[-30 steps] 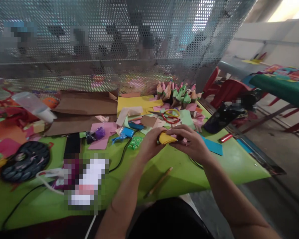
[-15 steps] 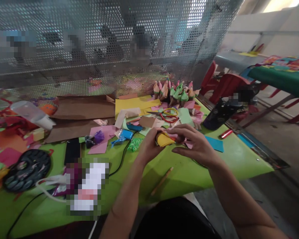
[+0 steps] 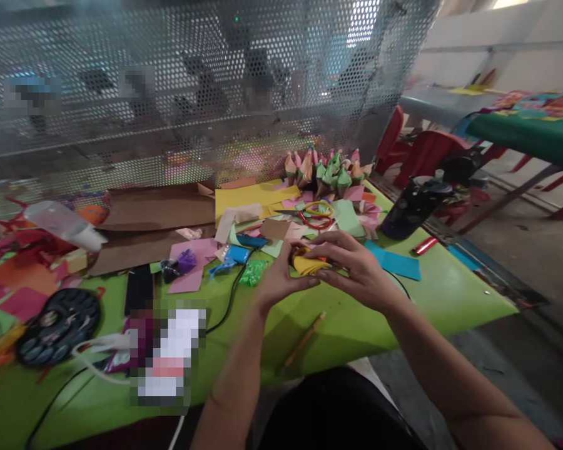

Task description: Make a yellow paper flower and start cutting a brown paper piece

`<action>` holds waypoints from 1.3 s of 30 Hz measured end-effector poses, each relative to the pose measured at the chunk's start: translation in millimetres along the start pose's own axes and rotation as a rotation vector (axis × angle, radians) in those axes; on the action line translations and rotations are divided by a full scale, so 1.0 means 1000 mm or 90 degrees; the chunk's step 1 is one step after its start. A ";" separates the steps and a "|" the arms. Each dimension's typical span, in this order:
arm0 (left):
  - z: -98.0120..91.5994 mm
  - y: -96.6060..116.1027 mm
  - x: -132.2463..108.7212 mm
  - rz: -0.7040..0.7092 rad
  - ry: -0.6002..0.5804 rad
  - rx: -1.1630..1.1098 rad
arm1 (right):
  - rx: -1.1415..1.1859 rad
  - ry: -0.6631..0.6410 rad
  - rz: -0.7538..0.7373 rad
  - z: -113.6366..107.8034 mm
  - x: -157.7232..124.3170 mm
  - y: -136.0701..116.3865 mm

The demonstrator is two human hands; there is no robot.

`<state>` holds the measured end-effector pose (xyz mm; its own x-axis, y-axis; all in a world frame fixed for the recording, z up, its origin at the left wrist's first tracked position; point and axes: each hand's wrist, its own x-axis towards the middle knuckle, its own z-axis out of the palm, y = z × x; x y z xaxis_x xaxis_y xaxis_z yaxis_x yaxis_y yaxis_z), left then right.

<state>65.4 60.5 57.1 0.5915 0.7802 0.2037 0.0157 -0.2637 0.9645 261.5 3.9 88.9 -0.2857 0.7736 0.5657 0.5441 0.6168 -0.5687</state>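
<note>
Yellow roll (image 3: 307, 266), apparently paper, grasped by left hand (image 3: 283, 275) and right hand (image 3: 354, 269) above the tabletop (image 3: 356, 334). A pencil (image 3: 306, 339) lies towards the near edge; scissors (image 3: 316, 227) and scraps (image 3: 348, 219) crowd beyond the hands; a tumbler (image 3: 410, 209) stands by the right edge.

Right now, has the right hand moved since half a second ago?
Yes; judged against the wooden stick, the right hand shifted left, toward the yellow piece.

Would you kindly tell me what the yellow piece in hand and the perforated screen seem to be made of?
Yellow piece: probably matte paper or thin foam, judging by its shine-free folds. Perforated screen: likely metal, from its grey sheen and regular holes.
</note>
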 end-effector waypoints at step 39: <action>0.003 -0.003 0.003 -0.021 0.002 -0.045 | 0.067 0.117 0.003 0.016 0.002 0.006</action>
<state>69.4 61.8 54.7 0.5892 0.7893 0.1727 -0.0220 -0.1980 0.9800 251.6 11.8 77.0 -0.1297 0.7432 0.6564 0.4574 0.6322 -0.6254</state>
